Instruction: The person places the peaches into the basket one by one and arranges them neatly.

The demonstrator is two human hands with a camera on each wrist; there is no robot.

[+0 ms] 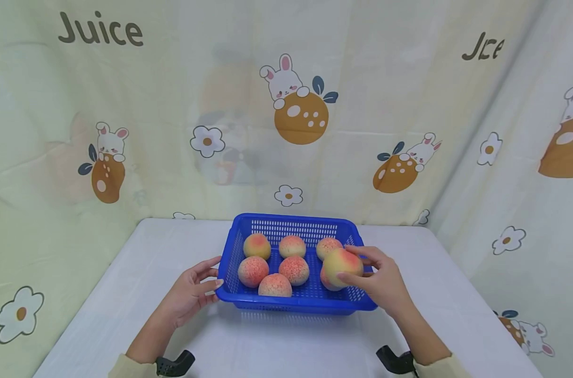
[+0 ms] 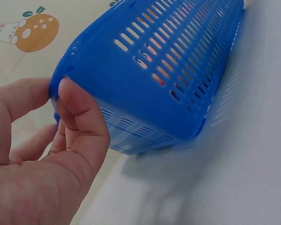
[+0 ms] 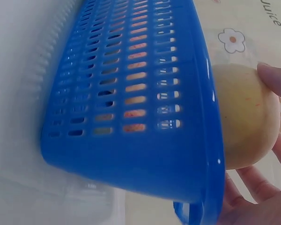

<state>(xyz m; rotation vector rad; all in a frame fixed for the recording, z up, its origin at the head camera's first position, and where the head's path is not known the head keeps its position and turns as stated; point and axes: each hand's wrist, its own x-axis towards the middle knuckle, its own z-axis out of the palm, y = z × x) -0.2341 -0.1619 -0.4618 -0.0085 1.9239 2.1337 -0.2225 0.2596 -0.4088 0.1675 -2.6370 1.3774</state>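
Observation:
A blue plastic basket with slotted walls stands on the table, with several peaches inside, among them a red-speckled peach at the left and a pale one at the front. My left hand grips the basket's left rim, thumb on the near side and fingers behind it, as the left wrist view shows. Between thumb and fingers my right hand holds a yellow peach with a red blush. This peach is above the basket's right end and partly hides another peach beneath it.
The table has a white cover. Behind and beside it hangs a pale curtain printed with rabbits, fruit and flowers. Dark straps with small devices sit on both wrists.

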